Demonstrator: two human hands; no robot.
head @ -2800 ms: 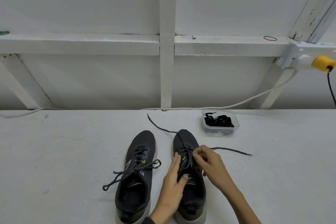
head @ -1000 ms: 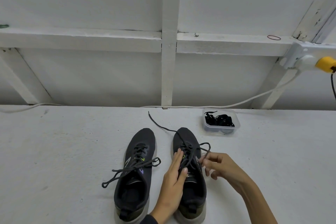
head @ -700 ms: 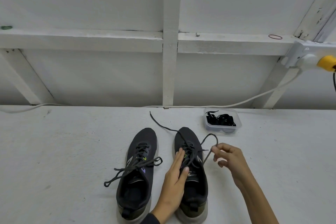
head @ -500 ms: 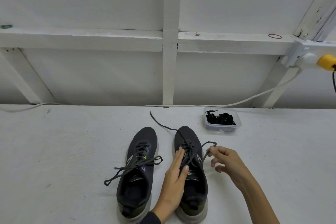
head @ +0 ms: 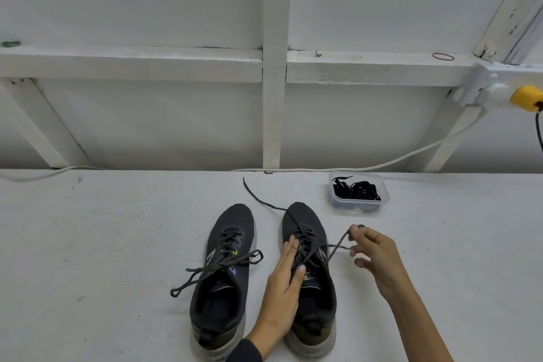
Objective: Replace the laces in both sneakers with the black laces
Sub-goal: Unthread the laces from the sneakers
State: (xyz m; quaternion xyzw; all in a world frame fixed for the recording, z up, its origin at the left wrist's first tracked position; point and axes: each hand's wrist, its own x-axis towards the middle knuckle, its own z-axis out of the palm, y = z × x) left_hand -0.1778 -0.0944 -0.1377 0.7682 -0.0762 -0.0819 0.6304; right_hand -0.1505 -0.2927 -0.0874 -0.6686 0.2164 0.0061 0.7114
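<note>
unlacing: flat left hand [head: 283,279] steadies the right dark fabric sneaker [head: 317,300], right hand [head: 374,253] pinches its old grey lace [head: 338,246], next to be drawn from lower eyelets; black laces [head: 357,191] wait in a clear tub [head: 384,200].

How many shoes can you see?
2. The left sneaker sits alone, bow tied. The right sneaker lies beside it under the left hand, while the right hand pinches its lace. None look hidden.

Black fabric sneaker [head: 235,222], purple and green marks; black twin sneaker [head: 302,214], dark grey lace [head: 338,245]; black laces [head: 358,192] in clear plastic tub [head: 386,201]; white tabletop [head: 102,244].
</note>
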